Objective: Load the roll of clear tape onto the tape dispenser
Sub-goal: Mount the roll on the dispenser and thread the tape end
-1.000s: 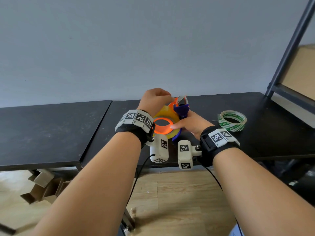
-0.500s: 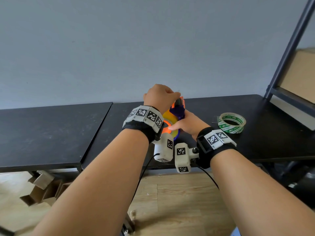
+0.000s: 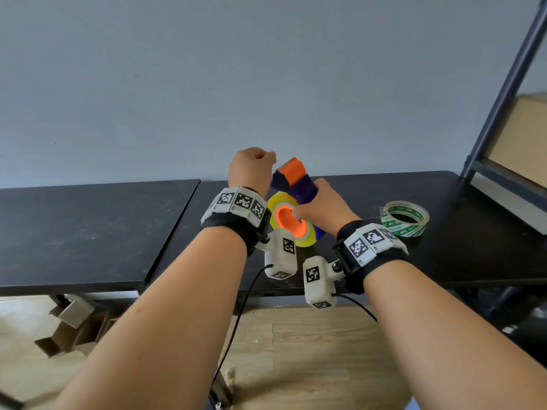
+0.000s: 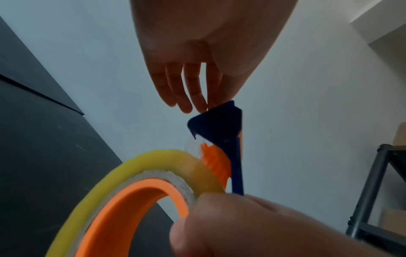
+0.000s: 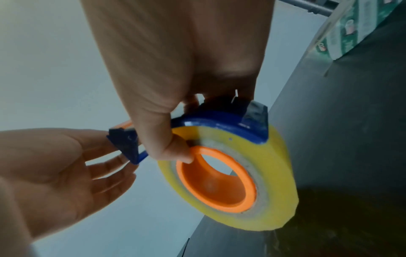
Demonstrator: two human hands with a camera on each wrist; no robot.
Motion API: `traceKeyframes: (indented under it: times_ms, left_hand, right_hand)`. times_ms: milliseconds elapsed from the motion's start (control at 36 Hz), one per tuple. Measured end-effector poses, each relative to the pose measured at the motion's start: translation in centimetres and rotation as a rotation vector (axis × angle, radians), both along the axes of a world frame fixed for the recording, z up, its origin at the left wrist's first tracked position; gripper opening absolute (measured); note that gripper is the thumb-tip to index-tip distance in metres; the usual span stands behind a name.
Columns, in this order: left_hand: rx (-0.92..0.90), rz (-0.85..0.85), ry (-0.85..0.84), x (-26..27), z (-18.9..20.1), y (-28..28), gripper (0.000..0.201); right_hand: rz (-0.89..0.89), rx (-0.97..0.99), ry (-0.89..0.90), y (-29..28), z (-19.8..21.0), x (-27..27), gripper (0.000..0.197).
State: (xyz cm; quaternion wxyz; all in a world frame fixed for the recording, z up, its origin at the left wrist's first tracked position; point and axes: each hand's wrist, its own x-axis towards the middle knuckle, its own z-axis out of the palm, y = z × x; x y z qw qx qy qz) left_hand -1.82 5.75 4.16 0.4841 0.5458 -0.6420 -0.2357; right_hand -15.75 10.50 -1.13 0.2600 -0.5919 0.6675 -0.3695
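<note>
Clear tape roll, yellowish w/ pale cardboard core (image 3: pixel 305 240), sits on orange hub of blue-and-orange plastic tape dispenser (image 3: pixel 299 184), held up off black table (image 3: pixel 88 232). Right hand (image 3: pixel 322 207) grips dispenser, thumb hooked on hub rim. Vs 0.5 s ago: dispenser raised and tipped, orange nose now up. Left hand (image 3: pixel 250 168) has risen w/ it, fingers straight, tips touching blue front tip; pinch on tape end can't tell. Green-printed tape roll (image 3: pixel 405 218) beyond on table, unmoved. Black metal shelf frame (image 3: pixel 503 93) far right.
</note>
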Motion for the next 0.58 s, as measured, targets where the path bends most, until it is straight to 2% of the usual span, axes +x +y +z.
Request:
traceKeyframes:
  times_ms: [111, 194, 333, 444, 583]
  left_hand:
    - [0.014, 0.001, 0.024, 0.3, -0.2, -0.2, 0.024]
    - [0.024, 0.028, 0.020, 0.6, -0.4, -0.4, 0.025]
    - [0.045, 0.053, 0.036, 1.6, -0.8, -0.9, 0.026]
    - [0.044, 0.071, 0.018, 2.1, -0.9, -1.2, 0.028]
    - [0.063, 0.091, 0.014, 2.4, -1.0, -1.3, 0.027]
  right_hand:
    - [-0.009, 0.026, 0.037, -0.1, 0.4, 0.8, 0.053]
    - [0.060, 0.040, 0.044, -0.3, 0.7, 1.4, 0.056]
    - [0.186, 0.086, -0.049, 0.2, 1.9, 1.3, 0.028]
    - [0.201, 0.114, -0.192, 0.5, 2.3, 1.0, 0.019]
    - [0.165, 0.100, -0.192, 0.1, 1.7, 0.8, 0.040]
